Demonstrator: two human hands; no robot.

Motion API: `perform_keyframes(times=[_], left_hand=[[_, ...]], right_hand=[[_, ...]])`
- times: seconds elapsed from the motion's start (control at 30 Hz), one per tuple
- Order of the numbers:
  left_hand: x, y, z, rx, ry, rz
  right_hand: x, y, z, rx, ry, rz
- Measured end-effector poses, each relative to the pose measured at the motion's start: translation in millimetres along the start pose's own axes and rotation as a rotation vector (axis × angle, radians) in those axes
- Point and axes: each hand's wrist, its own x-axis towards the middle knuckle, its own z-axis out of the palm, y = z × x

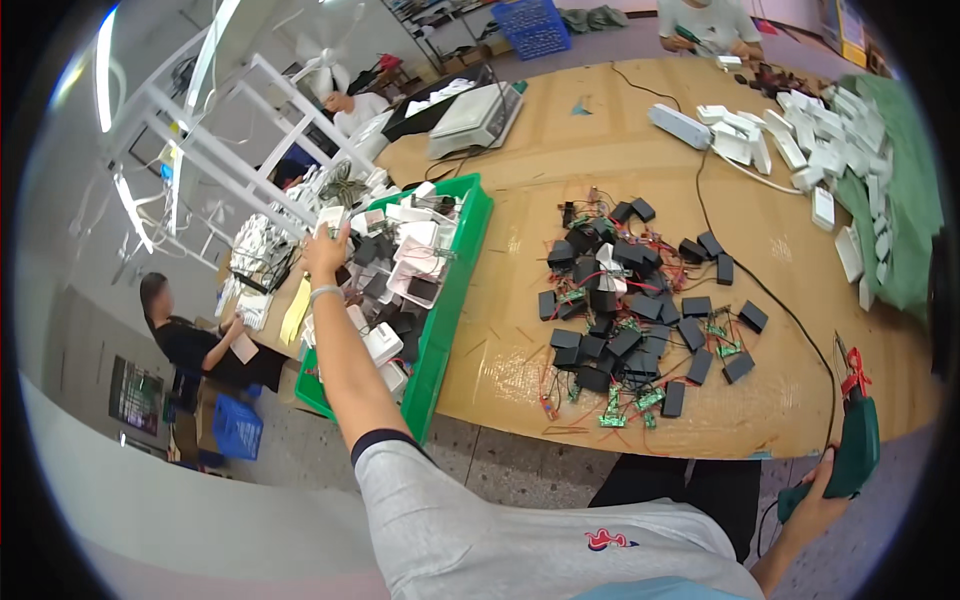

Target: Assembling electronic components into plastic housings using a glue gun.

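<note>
My left arm stretches over a green tray (479, 215) at the table's left side. The fingers of my left hand (325, 254) are closed on a small white plastic case (331, 216) near the tray's far left edge. Inside the tray lie white casings (384, 342) and black box-shaped parts. My right hand (818, 508) grips a dark green pistol-shaped power tool (858, 450) at the lower right, its thin tip pointing up with red material tied around it. Its handle is partly hidden by my fingers.
A heap of black boxes (625, 340) with wires and green circuit boards covers the table's middle. White casings (825, 140) pile up at the right by a green cloth (905, 200). A black cable (765, 285) crosses the tabletop. A scale (478, 125) stands far left. Other people work around.
</note>
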Motion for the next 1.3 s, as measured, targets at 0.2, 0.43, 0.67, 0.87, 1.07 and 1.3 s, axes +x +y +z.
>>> perform_keyframes(times=[0.2,0.43,0.67,0.87,1.07,1.3], left_hand=[[-101,3,-51,-0.085,0.234,0.235],[-168,25,-23,0.036,-0.106,0.075],[-65,45,39,0.098,-0.117,-0.005],[-9,60,57,0.252,-0.171,-0.024],[-14,48,44,0.119,-0.179,-0.004],[-148,115,-41,0.023,0.365,0.508]], right_hand=[[12,4,10,-0.013,-0.014,-0.038],[30,8,18,0.038,-0.077,-0.048],[18,4,24,0.042,-0.069,-0.046],[14,-3,18,-0.022,-0.046,-0.019],[12,1,-1,-0.03,-0.012,0.047],[33,-5,1,-0.021,0.063,0.019]])
